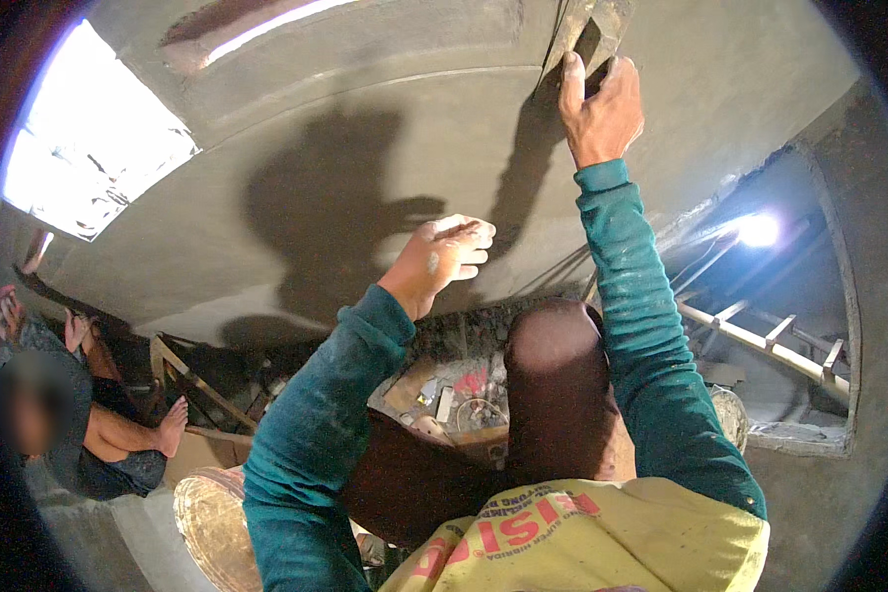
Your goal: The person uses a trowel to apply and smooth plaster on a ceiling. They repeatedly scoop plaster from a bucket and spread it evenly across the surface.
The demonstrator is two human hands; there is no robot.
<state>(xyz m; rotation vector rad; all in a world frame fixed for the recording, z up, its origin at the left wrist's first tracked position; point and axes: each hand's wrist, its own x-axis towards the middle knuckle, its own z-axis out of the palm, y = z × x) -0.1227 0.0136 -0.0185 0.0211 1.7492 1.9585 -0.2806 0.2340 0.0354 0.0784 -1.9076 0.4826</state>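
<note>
High on the grey plastered wall (355,109), my right hand (605,111) grips a plastering float (614,18). The float is grey and smeared, lying against the wall near the top edge of the view. My right arm is stretched far up. Lower and to the left, my left hand (439,261) is raised in front of the wall with its fingers curled in. Pale plaster marks its skin, and whatever lies between its fingers is too small to make out. Shadows of my head and arms fall across the wall.
At left another person (118,434) sits barefoot near a bright window opening (99,128). A lit lamp (758,230) and a wooden ladder (760,340) show through the right opening. Below are a round woven basket (212,523) and cluttered debris (454,390).
</note>
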